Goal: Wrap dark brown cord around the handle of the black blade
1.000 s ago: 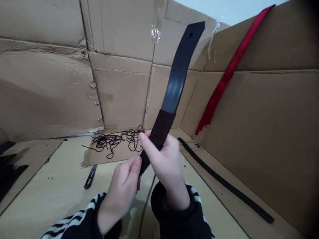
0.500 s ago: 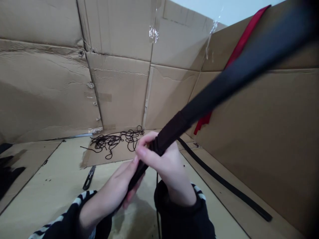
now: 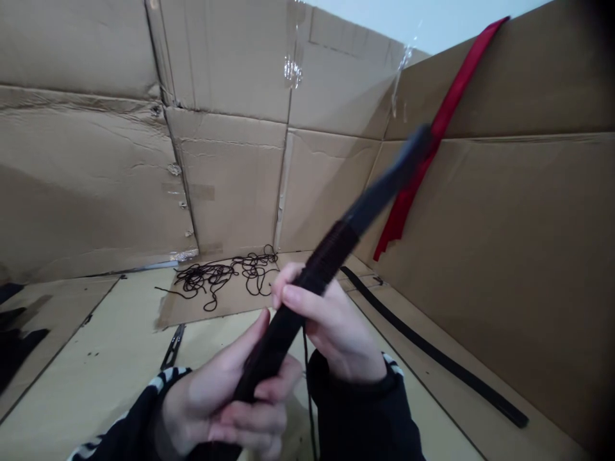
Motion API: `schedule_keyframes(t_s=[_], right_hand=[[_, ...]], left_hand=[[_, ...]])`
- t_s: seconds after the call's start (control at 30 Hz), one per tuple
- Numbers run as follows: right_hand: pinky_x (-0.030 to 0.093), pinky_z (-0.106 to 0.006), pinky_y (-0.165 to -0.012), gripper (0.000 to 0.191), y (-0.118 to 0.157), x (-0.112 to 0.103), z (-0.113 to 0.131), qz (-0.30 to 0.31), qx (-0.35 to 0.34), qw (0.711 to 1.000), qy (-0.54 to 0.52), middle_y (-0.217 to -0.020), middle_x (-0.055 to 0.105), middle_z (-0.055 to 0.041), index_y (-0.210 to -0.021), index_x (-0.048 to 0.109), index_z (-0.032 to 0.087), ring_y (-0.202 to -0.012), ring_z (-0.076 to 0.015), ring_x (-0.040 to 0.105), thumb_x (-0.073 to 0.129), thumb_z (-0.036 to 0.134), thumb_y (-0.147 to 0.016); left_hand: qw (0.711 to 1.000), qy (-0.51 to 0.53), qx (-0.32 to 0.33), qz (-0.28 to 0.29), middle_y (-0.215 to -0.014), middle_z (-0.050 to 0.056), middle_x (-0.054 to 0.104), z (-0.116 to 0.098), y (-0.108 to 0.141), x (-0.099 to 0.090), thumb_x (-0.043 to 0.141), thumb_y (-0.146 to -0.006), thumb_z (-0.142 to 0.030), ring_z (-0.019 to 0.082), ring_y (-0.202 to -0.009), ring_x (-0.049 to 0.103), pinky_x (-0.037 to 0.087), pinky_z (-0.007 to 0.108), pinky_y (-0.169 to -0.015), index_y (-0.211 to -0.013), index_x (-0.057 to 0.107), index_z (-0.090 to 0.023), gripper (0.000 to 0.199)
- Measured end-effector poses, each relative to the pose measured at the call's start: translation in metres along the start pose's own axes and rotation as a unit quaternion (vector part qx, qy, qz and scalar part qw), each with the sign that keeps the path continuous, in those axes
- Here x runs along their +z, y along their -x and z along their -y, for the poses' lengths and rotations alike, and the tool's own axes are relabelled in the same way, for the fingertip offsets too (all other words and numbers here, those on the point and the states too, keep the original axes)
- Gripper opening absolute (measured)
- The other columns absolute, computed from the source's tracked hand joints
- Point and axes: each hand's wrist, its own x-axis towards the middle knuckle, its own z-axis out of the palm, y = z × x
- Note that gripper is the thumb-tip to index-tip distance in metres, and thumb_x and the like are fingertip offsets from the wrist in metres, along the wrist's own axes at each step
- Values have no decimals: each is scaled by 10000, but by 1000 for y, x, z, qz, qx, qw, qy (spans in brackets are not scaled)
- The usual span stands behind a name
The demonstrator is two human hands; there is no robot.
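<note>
Certainly both hands (image 3: 216, 384) (image 3: 336, 320) grip the black strip (image 3: 281, 336), though its far tip (image 3: 417, 142) blurs.

We have swung the black curved strip (image 3: 379, 195) round since a second ago: its broad face and end hole then faced us, while now it shows narrow, its blurred tip crossing the red strip (image 3: 449, 105). Half a second ago that end loomed toward the upper right corner. Our left hand (image 3: 211, 390) has turned, its fingers now curling visibly round the lower part. Our left sleeve (image 3: 139, 413) now covers the utility knife's (image 3: 173, 346) lower end, and the hanging cord (image 3: 309, 390) slants the other way.
</note>
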Motion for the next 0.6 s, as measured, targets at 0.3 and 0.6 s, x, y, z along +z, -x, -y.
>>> schedule_keyframes(t_s=[0.3,0.6], right_hand=[[429,-246,-560,174,-3,5,-4,-207,-87,964,140,-594,548,28,-630,606,187,-577,-116,510,731,284,-702],[380,-242,-481,227,0,4,-2,-137,-53,978,146,-544,511,32,-593,587,185,-507,-108,465,735,316,-704]], left_hand=[[856,-288,160,-398,-448,-86,419,-6,3,7,477,-836,-654,73,-378,357,267,193,-411,-720,476,-214,455],[906,-235,111,-333,-465,-44,458,1,-3,7,311,-825,-748,110,-406,409,287,235,-430,-651,477,-217,582]])
